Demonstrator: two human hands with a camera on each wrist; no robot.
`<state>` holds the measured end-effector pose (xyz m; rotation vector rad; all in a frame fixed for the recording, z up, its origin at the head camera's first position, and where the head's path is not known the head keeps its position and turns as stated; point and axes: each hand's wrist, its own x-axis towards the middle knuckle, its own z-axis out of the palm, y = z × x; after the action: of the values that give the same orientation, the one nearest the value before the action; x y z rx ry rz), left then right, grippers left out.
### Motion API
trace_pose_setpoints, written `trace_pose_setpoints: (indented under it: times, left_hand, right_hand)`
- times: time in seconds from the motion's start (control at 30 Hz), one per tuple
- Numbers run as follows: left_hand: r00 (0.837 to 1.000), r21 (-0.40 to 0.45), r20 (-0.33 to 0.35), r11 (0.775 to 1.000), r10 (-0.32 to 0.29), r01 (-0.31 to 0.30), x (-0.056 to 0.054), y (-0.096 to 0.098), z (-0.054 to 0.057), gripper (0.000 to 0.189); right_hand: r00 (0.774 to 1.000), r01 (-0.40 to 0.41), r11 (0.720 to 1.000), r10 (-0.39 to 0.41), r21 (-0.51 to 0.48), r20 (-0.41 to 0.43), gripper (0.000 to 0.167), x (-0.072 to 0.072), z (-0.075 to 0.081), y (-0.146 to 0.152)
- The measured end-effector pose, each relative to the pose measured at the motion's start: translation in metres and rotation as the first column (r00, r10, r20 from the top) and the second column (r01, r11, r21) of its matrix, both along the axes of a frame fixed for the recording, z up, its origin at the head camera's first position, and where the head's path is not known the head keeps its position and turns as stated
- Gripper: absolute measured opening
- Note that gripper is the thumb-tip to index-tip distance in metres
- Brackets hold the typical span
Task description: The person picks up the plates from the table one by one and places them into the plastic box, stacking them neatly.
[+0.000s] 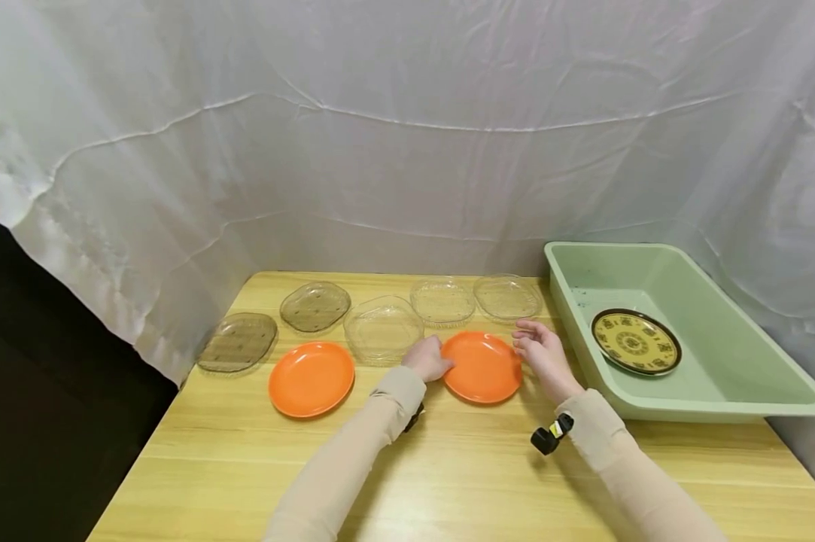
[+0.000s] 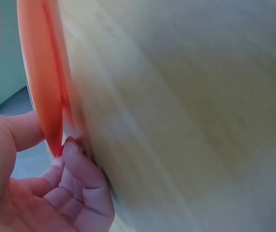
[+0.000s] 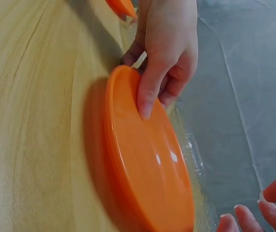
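My left hand pinches the left rim of an orange plate, thumb on the upper face and fingers beneath. In the right wrist view a shadow lies under this plate, close over the wooden table. Beside the plate's right rim, my right hand has its fingers loosely spread and apart from the rim. A second orange plate lies flat on the table to the left. Behind the hands sit clear glass plates, one of them a larger scalloped plate just beyond my left hand.
On the right stands a pale green basin with a brown-rimmed patterned plate inside. Two smoky glass plates, a front one and a back one, lie at the table's left. Grey cloth hangs behind the table.
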<state>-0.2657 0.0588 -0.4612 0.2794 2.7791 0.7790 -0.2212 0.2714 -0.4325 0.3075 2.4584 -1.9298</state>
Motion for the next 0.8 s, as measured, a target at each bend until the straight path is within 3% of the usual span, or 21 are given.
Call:
trace_pose_setpoints:
  times: [0.47,0.8]
  left_hand:
    - [1.000,0.081,-0.006,0.996,-0.028,0.029,0.011,-0.023,0.002,0.019]
    - [0.998,0.258,0.018,0.965,-0.060,0.053,0.012,-0.040,0.001,0.018]
  right_hand:
    - [0.999,-0.041,0.999,0.041,0.006,0.017,0.046,-0.003,-0.013,-0.006]
    - [0.998,-0.063,0.998,0.063,-0.006,0.023,0.049,-0.003,-0.019,-0.011]
